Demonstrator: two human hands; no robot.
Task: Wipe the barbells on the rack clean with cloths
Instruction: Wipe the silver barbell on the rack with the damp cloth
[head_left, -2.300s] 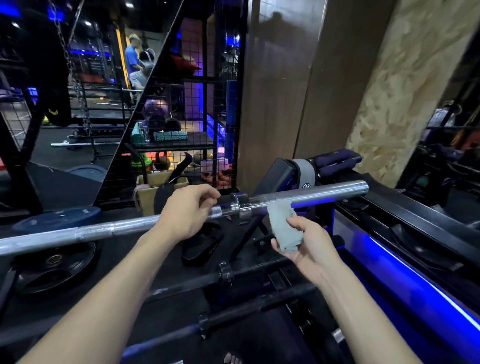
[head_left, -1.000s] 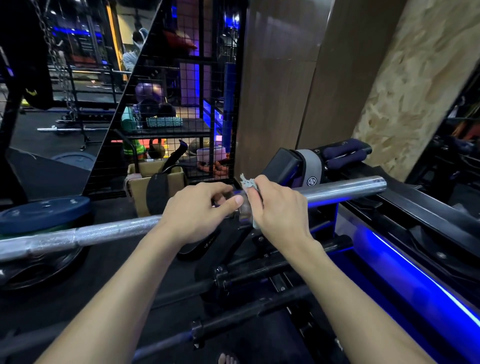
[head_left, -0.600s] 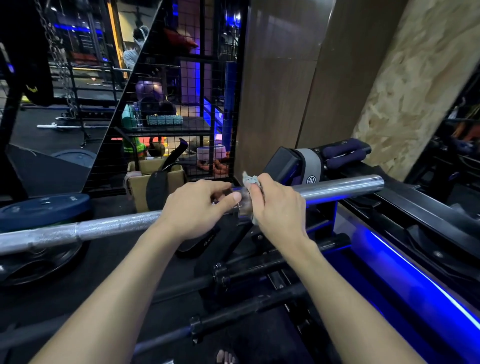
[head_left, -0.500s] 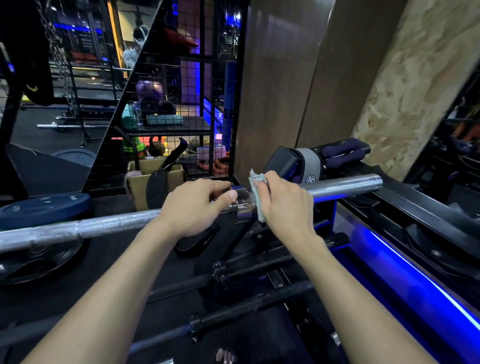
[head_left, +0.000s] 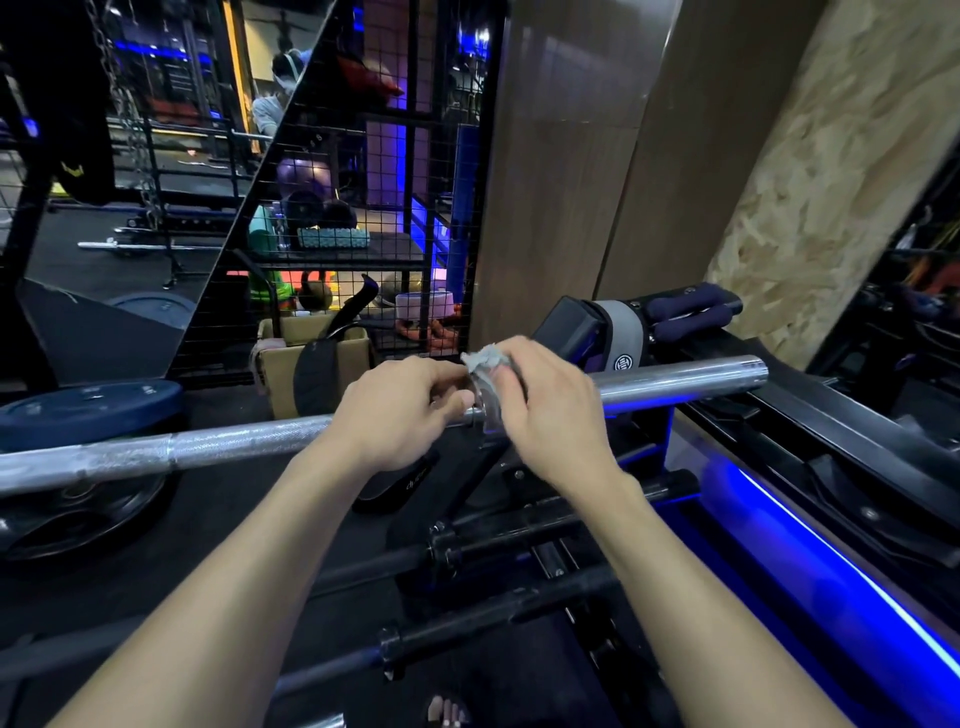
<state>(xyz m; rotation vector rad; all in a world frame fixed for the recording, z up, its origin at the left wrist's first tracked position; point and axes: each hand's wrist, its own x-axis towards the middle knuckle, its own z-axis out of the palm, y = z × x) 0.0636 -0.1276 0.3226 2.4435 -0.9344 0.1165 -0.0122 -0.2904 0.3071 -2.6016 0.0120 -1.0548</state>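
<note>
Barbell (head_left: 675, 382) gripped by left hand (head_left: 400, 410), right hand (head_left: 550, 405) pressing cloth (head_left: 483, 358) on collar.

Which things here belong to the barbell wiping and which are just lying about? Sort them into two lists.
Belongs to the job:
- silver barbell, gripped by the left hand
- cloth, held on the bar's collar by the right hand
- two dark barbells lower on the rack

Just lying about:
- weight plates
- cardboard box
- wire cage of gear
</note>
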